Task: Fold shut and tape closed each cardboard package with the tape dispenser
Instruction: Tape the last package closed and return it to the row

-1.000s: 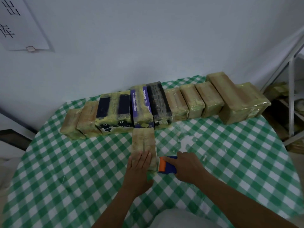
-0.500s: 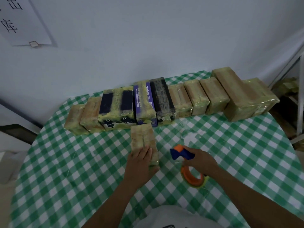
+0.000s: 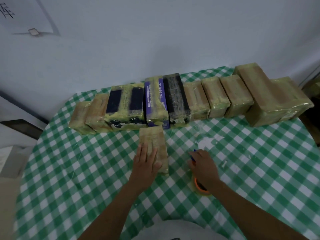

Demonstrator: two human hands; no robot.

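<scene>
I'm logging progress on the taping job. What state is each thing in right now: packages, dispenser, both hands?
front package, closed, taped over, lying flat under the left hand.
left hand, flat, fingers straight, pressing on the front package.
right hand, curled round the tape dispenser.
tape dispenser, held low beside the front package, apart from it.
row of packages, closed, taped over, side by side.

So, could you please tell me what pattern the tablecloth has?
The tablecloth is a green-and-white check, seen best in the head view.
</scene>
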